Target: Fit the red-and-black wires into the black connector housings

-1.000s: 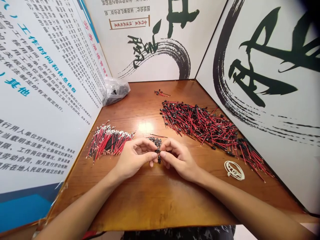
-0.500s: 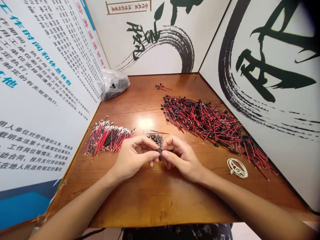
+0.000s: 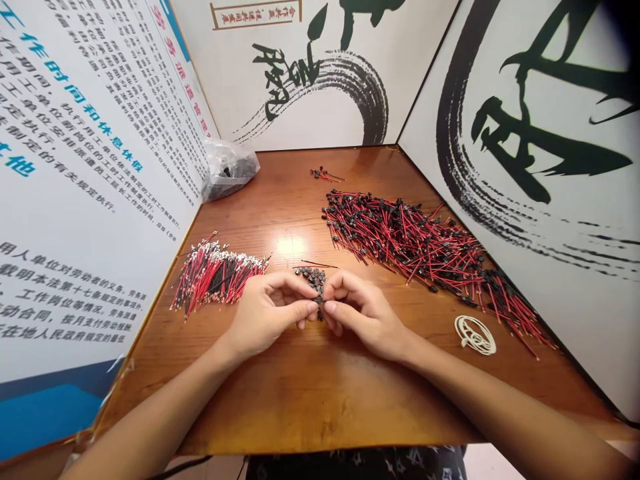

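My left hand [image 3: 267, 313] and my right hand [image 3: 361, 313] meet fingertip to fingertip over the wooden table [image 3: 310, 393]. Both pinch a small black connector [image 3: 319, 301] between thumb and forefinger. Just beyond the fingertips lies a little heap of black connectors [image 3: 311, 274] with a loose thin wire beside it. A bundle of red and black wires with bare metal ends [image 3: 215, 275] lies to the left of my left hand. A large pile of red and black wires with black connectors fitted [image 3: 415, 247] spreads to the right.
A clear plastic bag of dark parts [image 3: 227, 168] sits in the far left corner. A few more wires [image 3: 324, 175] lie near the back. A white coil of elastic bands [image 3: 475, 335] lies right of my right forearm. Printed panels wall in three sides.
Over the last second the view tilted slightly; the hands stay together at the connector, with only small finger movement.
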Demonstrator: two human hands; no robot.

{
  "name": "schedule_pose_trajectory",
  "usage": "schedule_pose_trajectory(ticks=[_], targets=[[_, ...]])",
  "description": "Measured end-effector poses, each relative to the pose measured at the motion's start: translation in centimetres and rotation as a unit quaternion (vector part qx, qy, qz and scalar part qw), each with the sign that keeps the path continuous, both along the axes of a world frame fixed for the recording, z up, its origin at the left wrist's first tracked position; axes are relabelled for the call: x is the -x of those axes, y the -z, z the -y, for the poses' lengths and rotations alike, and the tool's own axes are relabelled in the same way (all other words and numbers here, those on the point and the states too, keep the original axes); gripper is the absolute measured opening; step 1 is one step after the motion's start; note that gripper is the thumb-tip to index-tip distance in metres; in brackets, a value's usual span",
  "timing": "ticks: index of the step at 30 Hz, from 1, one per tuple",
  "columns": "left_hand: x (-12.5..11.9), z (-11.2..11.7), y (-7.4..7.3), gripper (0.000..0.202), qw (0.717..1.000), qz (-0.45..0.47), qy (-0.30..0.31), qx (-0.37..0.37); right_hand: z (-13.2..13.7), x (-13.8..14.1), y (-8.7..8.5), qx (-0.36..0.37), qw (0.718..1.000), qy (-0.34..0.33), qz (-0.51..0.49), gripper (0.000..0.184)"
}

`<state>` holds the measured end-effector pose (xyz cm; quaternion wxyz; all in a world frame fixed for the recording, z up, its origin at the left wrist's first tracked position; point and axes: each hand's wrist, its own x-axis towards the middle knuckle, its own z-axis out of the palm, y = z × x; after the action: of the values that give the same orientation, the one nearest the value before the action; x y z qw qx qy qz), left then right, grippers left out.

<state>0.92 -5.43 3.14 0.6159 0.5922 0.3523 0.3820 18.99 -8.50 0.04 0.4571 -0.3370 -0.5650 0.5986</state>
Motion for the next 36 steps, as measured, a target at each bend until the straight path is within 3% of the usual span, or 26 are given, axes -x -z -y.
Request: schedule_pose_trajectory(ticks=[7, 15, 21, 29, 36], targets=[[0.0, 0.0, 0.0, 0.009, 1.0, -0.009, -0.012, -0.015, 0.0, 0.2, -0.4, -0.002, 1.0, 0.02, 0.022, 0.021], [0.1, 0.2, 0.0, 0.005, 0.994, -0.055, 0.0, -0.096, -0.1, 0.0, -0.2, -0.001, 1.0, 0.021, 0.024, 0.021], [-0.1, 0.3, 0.4, 0.007, 0.983, -0.084, -0.031, -0.161, 0.0, 0.2, -0.3, -0.005, 0.999, 0.034, 0.038, 0.019], [-0.4, -0.3, 0.4, 0.007, 0.995, -0.024, -0.071, -0.069, -0.9, -0.5, -0.7, -0.06, 0.989, 0.093, 0.095, 0.006], [0.5, -1.4, 0.6, 0.013, 0.99, 0.057, -0.128, -0.033, -1.9, -1.4, -1.1, -0.048, 0.984, 0.154, 0.072, 0.007]])
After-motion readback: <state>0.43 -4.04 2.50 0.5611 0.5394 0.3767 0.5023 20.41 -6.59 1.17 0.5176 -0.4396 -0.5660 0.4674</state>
